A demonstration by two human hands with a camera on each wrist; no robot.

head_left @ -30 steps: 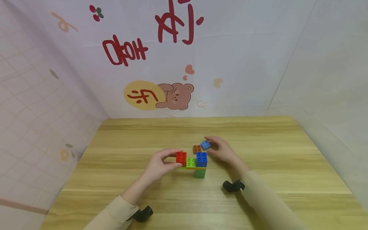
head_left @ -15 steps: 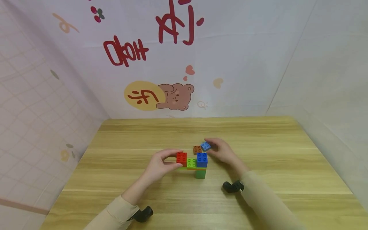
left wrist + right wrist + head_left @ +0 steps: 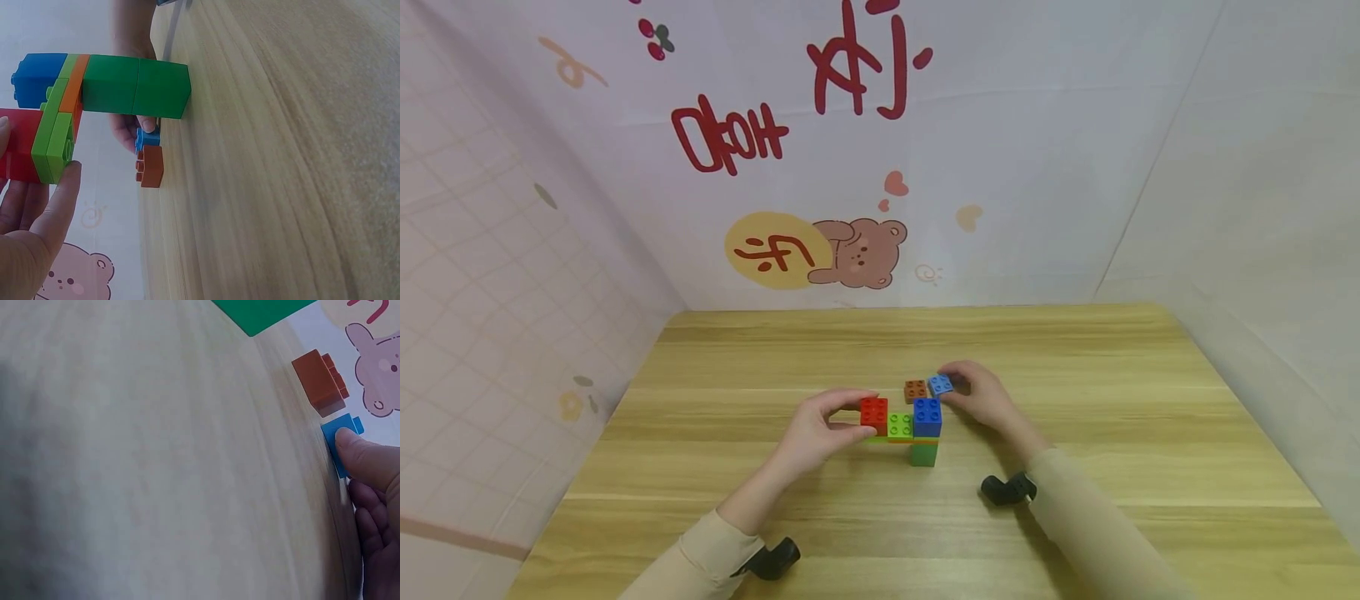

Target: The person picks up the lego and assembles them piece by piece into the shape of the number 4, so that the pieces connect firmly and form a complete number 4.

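My left hand grips the red brick at the left end of a built block model. Thin lime bricks lie under it, and a dark blue brick sits at the other end. Beneath, an orange layer rests on a column of green bricks in the left wrist view. Behind the model, my right hand pinches a small light blue brick low at the tabletop, thumb on its side. A brown-orange brick stands just left of it, with a narrow gap between.
The wooden table ends at a white printed cloth wall at the back. More cloth hangs at the left and right sides. A black wrist mount sits on the right forearm, another wrist mount on the left.
My right hand has shifted slightly right and nearer with the light blue brick, which has turned a little and parted from the brown-orange brick. The left hand and the model stay in place.
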